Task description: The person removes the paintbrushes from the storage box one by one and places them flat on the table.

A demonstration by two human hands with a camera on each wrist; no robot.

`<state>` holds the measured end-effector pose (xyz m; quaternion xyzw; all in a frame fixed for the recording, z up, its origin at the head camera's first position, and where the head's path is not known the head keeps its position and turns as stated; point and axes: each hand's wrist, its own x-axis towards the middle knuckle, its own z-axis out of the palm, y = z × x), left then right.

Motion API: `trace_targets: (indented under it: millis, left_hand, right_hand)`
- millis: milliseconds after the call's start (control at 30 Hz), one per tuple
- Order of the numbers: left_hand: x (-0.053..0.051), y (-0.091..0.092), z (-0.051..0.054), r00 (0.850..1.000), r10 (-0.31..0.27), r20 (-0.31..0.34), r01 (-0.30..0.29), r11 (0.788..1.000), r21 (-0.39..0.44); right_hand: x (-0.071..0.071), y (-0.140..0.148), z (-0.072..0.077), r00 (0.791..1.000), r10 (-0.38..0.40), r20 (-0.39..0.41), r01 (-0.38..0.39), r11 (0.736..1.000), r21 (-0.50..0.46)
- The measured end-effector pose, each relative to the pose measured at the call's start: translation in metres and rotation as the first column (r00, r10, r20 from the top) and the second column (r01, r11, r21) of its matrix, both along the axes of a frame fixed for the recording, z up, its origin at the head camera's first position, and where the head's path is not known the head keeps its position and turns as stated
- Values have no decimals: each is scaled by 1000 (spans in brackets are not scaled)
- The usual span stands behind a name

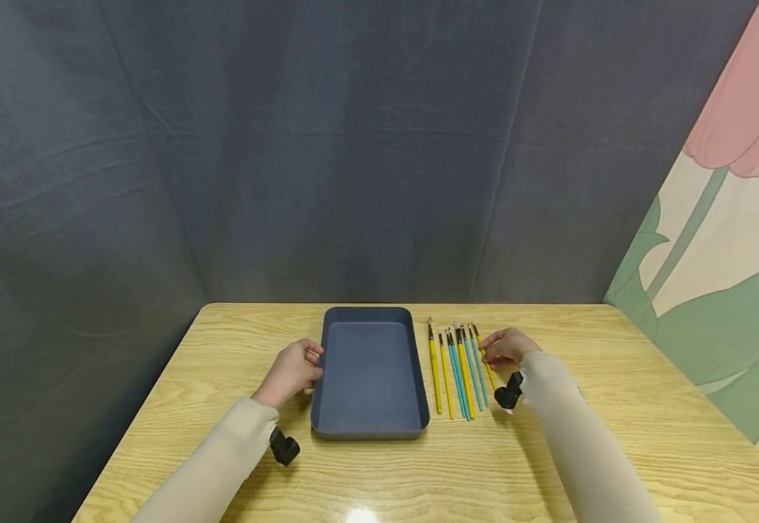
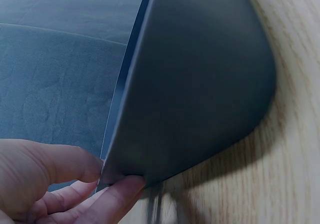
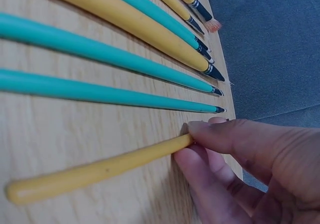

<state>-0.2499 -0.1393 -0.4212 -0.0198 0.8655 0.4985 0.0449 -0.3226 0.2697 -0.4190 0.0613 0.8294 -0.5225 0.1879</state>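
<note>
My left hand point(image 1: 295, 370) is at the left side of a dark grey rectangular tray point(image 1: 371, 378), pinching its rim. One fingertip lies on the outside of the tray wall point(image 2: 195, 78) in the left wrist view. My right hand point(image 1: 508, 347) pinches a thin yellow paintbrush point(image 3: 105, 169) between thumb and fingers at the right end of a row of brushes. The handle of that brush slants down toward the tabletop, and the fingers hide its upper part in the right wrist view.
Left of the held brush lie several yellow and turquoise paintbrushes, among them a thick yellow brush point(image 1: 434, 370) nearest the tray and a turquoise brush point(image 1: 477, 370). All rest on a light wooden table point(image 1: 379, 479). A dark cloth screen point(image 1: 366, 181) stands behind the table.
</note>
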Motion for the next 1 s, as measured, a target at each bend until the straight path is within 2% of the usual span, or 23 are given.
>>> trace_targets:
  millis: [667, 1000]
  left_hand:
    - [-1, -1, 1, 1000, -4, 0, 4, 1000, 3]
    - [0, 0, 1, 1000, 3, 6, -3, 1000, 4]
  right_hand:
    - [0, 0, 2, 1000, -4, 20, 4, 1000, 0]
    - [3, 5, 6, 999, 24, 23, -24, 1000, -18]
